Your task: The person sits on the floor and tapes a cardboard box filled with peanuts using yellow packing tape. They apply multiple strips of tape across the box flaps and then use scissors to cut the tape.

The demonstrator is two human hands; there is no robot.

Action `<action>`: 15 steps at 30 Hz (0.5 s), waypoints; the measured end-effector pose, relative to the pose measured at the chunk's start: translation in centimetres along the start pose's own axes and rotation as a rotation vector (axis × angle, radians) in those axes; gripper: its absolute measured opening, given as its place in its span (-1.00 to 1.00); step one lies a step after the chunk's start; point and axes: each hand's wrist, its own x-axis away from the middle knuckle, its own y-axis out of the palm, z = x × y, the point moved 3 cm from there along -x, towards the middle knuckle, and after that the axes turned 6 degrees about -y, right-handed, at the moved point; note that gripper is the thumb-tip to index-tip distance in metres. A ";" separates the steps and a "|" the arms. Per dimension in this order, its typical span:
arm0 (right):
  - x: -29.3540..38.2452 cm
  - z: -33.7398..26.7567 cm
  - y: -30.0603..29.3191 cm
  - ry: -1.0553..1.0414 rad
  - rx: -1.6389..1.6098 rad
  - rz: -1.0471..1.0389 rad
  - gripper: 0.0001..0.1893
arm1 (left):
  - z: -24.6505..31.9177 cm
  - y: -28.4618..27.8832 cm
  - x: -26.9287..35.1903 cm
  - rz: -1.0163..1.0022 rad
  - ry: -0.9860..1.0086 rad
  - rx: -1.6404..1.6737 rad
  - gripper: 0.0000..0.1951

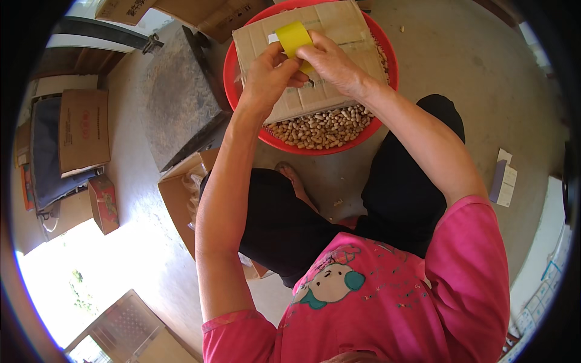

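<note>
My left hand (271, 75) and my right hand (333, 61) both grip a curved yellow piece of paper or film (294, 37), one from each side. A small white patch (273, 38) shows at its left edge. A small dark tip (311, 82) sticks out by my left fingertips; I cannot tell what it is. Below my hands a flat piece of corrugated cardboard (336, 95) lies across a round red plastic basin (302, 147). Unshelled peanuts (320, 129) show in the basin along the cardboard's near and right edges.
A dark, worn slab-topped piece (181, 100) stands left of the basin. Nearer me is an open cardboard box (179, 199) holding clear plastic. More cartons (84, 129) stand at the far left. On the right floor lies a small unfolded paper box (504, 179).
</note>
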 end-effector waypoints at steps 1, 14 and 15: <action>0.0 -0.2 0.1 0.000 -0.018 0.015 -0.71 | 0.0 0.0 0.0 0.002 0.001 0.002 -0.70; -0.1 -0.2 0.3 0.013 -0.070 0.028 -0.71 | 0.3 0.6 0.6 0.048 0.002 -0.091 -0.65; -0.1 -0.2 0.3 0.009 -0.069 0.025 -0.71 | 0.2 0.6 0.5 0.047 0.002 -0.085 -0.65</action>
